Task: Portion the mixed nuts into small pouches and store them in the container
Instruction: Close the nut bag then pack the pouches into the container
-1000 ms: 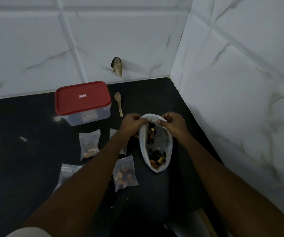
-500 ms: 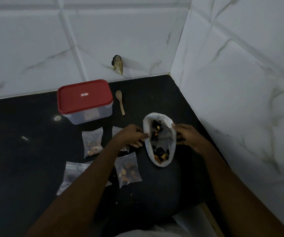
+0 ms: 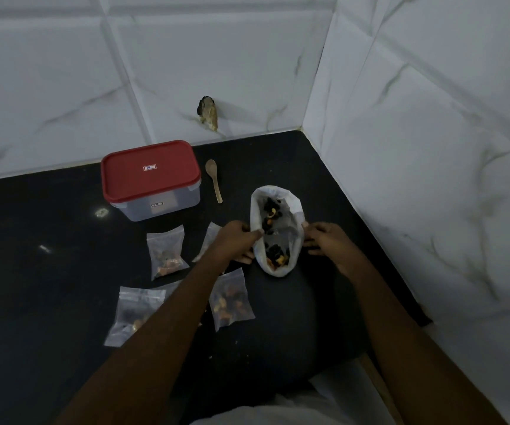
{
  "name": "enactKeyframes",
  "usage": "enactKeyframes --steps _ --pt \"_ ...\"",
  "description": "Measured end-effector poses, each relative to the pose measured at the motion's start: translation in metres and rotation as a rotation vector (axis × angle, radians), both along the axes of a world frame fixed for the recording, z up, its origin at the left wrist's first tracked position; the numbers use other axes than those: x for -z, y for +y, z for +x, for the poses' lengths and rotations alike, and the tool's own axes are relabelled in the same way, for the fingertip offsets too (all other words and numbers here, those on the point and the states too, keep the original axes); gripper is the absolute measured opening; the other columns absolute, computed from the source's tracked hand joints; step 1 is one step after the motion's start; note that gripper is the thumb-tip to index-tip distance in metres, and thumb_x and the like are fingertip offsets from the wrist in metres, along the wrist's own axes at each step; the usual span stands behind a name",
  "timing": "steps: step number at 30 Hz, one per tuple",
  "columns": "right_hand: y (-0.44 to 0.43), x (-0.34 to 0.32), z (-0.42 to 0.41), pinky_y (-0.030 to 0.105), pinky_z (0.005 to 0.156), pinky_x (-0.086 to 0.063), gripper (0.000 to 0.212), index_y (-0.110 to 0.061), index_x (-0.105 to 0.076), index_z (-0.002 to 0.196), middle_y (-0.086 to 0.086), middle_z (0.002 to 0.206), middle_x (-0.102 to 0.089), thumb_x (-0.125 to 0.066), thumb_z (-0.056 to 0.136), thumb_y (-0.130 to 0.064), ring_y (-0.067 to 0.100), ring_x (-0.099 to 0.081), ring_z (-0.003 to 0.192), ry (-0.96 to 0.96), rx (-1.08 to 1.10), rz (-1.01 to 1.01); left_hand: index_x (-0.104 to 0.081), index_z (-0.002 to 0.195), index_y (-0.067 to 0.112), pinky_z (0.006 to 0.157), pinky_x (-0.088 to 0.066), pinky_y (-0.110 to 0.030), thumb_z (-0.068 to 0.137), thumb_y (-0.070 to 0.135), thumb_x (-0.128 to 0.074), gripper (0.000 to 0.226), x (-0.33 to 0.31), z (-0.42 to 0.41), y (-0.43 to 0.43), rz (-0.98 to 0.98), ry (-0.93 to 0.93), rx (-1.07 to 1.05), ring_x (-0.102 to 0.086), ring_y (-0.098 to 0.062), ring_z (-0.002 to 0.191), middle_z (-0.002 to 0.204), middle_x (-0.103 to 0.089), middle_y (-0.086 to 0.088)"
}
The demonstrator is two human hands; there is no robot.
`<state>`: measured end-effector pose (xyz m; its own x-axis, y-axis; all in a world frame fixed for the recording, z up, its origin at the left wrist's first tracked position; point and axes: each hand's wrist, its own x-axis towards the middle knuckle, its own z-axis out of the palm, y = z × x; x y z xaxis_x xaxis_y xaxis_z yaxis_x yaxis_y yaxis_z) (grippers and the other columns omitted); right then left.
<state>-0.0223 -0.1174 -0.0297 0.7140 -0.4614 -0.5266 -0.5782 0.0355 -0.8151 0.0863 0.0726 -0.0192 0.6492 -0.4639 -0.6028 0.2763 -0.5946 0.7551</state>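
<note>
Counter (image 3: 32,271) bearing four pouches (image 3: 167,256) (image 3: 209,240) (image 3: 137,314) (image 3: 232,302), one container (image 3: 150,179), one spoon (image 3: 214,179) and one bag (image 3: 295,207) of nuts (image 3: 275,259), with two hands: left hand (image 3: 236,242), right hand (image 3: 328,245).

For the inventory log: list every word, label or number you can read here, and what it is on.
Sticker on the red lid: red and white, too blurred to read.
Label on the front of the container: too small to read.
Pouches, nut bag, spoon: no text visible.
</note>
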Motion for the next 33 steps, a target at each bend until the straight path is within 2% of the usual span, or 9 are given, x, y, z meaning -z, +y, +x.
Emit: enactKeyframes --steps 4,9,14,18,22,25,29,31,33 --pt "0.000 -0.007 -0.015 0.024 0.077 -0.053 0.034 -0.006 -0.063 0.121 0.010 0.110 -0.070 -0.068 0.091 -0.022 0.017 -0.067 0.098 0.064 -0.144 0.031 -0.056 0.124 0.004 0.061 -0.058 -0.025 0.090 0.018 -0.070 0.039 -0.002 -0.003 0.007 -0.019 0.124 0.073 -0.070 -0.017 0.078 0.101 -0.071 -0.014" --pt "0.018 -0.018 -0.006 0.033 0.072 -0.058 0.026 -0.007 -0.061 0.114 0.015 0.111 -0.070 -0.064 0.094 -0.022 0.024 -0.069 0.093 -0.047 0.047 0.257 -0.050 0.126 0.008 0.058 -0.058 -0.027 0.089 0.010 -0.068 0.041 -0.003 -0.012 0.005 -0.166 0.181 -0.124 -0.070 -0.019 0.084 0.107 -0.067 -0.013" --pt "0.029 -0.010 -0.011 0.034 0.073 -0.060 0.029 -0.018 -0.051 0.119 0.011 0.111 -0.069 -0.056 0.099 -0.037 0.026 -0.071 0.093 0.000 0.011 0.243 -0.049 0.125 0.011 0.052 -0.056 -0.023 0.092 0.008 -0.063 0.036 0.002 -0.019 -0.001 -0.253 0.100 -0.330 -0.068 -0.020 0.089 0.116 -0.061 -0.012" --pt "0.027 -0.010 -0.017 0.031 0.074 -0.059 0.029 -0.006 -0.060 0.117 0.014 0.109 -0.072 -0.062 0.096 -0.025 0.023 -0.071 0.092 -0.080 0.064 0.374 -0.052 0.126 0.011 0.062 -0.060 -0.030 0.093 0.012 -0.064 0.036 -0.002 -0.022 0.000 -0.338 0.218 -0.341 -0.070 -0.023 0.095 0.114 -0.066 -0.011" --pt "0.037 -0.008 -0.010 0.026 0.060 -0.057 0.022 -0.005 -0.061 0.106 0.015 0.100 -0.071 -0.068 0.092 -0.020 0.019 -0.069 0.077 -0.067 0.209 0.217 -0.056 0.114 0.012 0.080 -0.060 -0.036 0.082 -0.004 -0.070 0.038 -0.010 -0.027 0.004 -0.526 0.415 -0.302 -0.069 -0.026 0.102 0.113 -0.067 -0.011" --pt "0.041 -0.004 -0.006 0.023 0.050 -0.053 0.015 -0.009 -0.059 0.095 0.013 0.089 -0.069 -0.071 0.087 -0.013 0.015 -0.066 0.062 -0.033 0.319 -0.014 -0.055 0.115 0.010 0.072 -0.061 -0.032 0.078 -0.009 -0.072 0.046 -0.009 -0.032 0.000 -0.514 0.346 -0.372 -0.070 -0.022 0.093 0.108 -0.066 -0.009" --pt "0.046 -0.004 -0.008 0.018 0.038 -0.045 0.012 -0.008 -0.054 0.090 0.011 0.075 -0.065 -0.066 0.087 -0.007 0.012 -0.060 0.048 -0.071 0.405 -0.321 -0.052 0.118 0.013 0.060 -0.059 -0.024 0.078 -0.008 -0.072 0.050 -0.002 -0.033 -0.007 -0.360 0.156 -0.467 -0.070 -0.022 0.090 0.109 -0.063 -0.008" --pt "0.046 -0.005 -0.007 0.019 0.041 -0.047 0.014 -0.010 -0.053 0.094 0.010 0.082 -0.065 -0.066 0.088 -0.010 0.014 -0.062 0.054 -0.087 0.402 -0.316 -0.050 0.114 0.020 0.066 -0.060 -0.027 0.078 -0.006 -0.072 0.049 0.002 -0.033 -0.010 -0.291 0.036 -0.445 -0.070 -0.020 0.090 0.107 -0.062 -0.005" --pt "0.046 -0.008 -0.005 0.022 0.048 -0.052 0.024 -0.014 -0.051 0.102 0.008 0.093 -0.064 -0.069 0.087 -0.018 0.016 -0.066 0.065 -0.062 0.324 -0.179 -0.048 0.115 0.023 0.071 -0.062 -0.031 0.076 -0.002 -0.075 0.054 0.004 -0.031 -0.010 -0.253 -0.043 -0.411 -0.069 -0.018 0.092 0.108 -0.061 -0.002"
